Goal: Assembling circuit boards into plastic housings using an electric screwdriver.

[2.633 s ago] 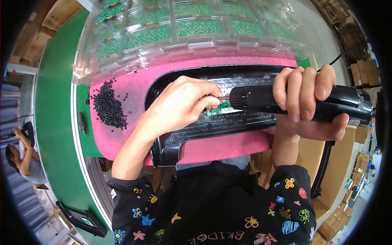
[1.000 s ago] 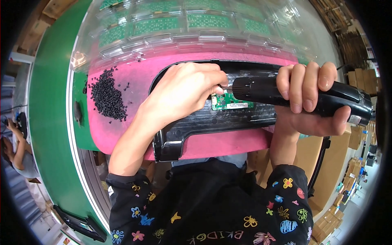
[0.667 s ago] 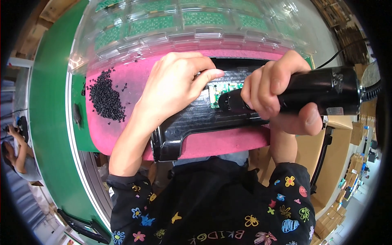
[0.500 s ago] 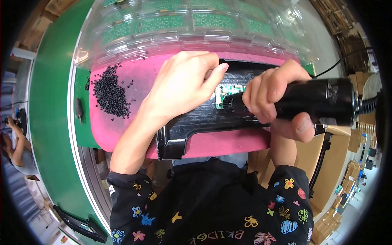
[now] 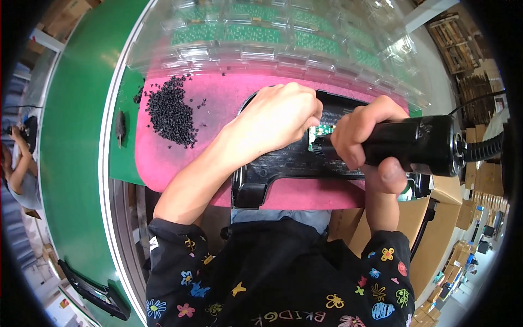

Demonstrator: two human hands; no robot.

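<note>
My right hand (image 5: 362, 139) is wrapped round a black electric screwdriver (image 5: 417, 143), which lies nearly level with its tip pointing left. The tip meets a small green circuit board (image 5: 321, 131) set in a black plastic housing (image 5: 283, 164). My left hand (image 5: 280, 114) rests over the far left part of the housing beside the board. Its fingers are curled together, and whatever they pinch, if anything, is hidden. The housing lies on a pink mat (image 5: 163, 169). To the left on the mat is a heap of small black screws (image 5: 170, 114).
Clear plastic trays (image 5: 256, 52) with several green boards stand at the far side. A dark small object (image 5: 120, 128) lies on the green table (image 5: 71, 147) at left. An open cardboard box (image 5: 392, 229) sits at near right. Another person's arm (image 5: 22, 158) shows far left.
The view has shifted, so mat, housing and screws appear further right. My left fingers have curled in more, the thumb now tucked from sight. The screwdriver stays at the board.
</note>
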